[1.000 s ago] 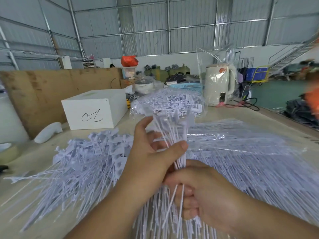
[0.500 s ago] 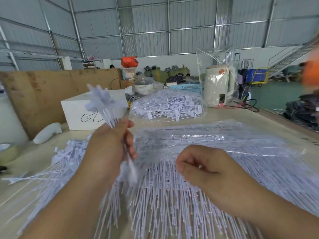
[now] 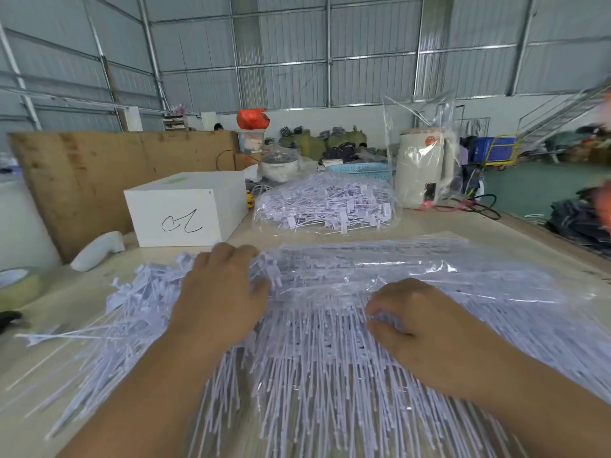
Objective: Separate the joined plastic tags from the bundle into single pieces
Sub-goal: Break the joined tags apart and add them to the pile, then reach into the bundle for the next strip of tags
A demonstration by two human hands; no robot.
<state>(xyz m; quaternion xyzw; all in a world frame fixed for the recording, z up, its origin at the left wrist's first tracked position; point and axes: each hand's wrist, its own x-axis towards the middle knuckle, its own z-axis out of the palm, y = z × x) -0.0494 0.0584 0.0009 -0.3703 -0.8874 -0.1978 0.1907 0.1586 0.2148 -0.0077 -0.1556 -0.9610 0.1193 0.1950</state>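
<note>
I see the left hand [image 3: 218, 292] in the middle of the frame, lying palm down on the loose tags [image 3: 132, 312], fingers relaxed and holding nothing. The right hand [image 3: 426, 328], at lower right, curls its fingertips [image 3: 375, 309] into the joined tags of the bundle [image 3: 314, 358]; whether they pinch one I cannot tell. A clear bag [image 3: 429, 276] covers the bundle's far part. Behind stand a white box [image 3: 185, 209] and a second bag of tags [image 3: 324, 203].

Two hands are seen, a left hand [image 3: 220, 299] and a right hand [image 3: 426, 328]. One white box [image 3: 185, 211] is counted at centre left, one bagged heap of tags [image 3: 325, 206] above centre, and one kettle [image 3: 421, 170] at upper right. The loose tags [image 3: 314, 375] are too many to be counted.
</note>
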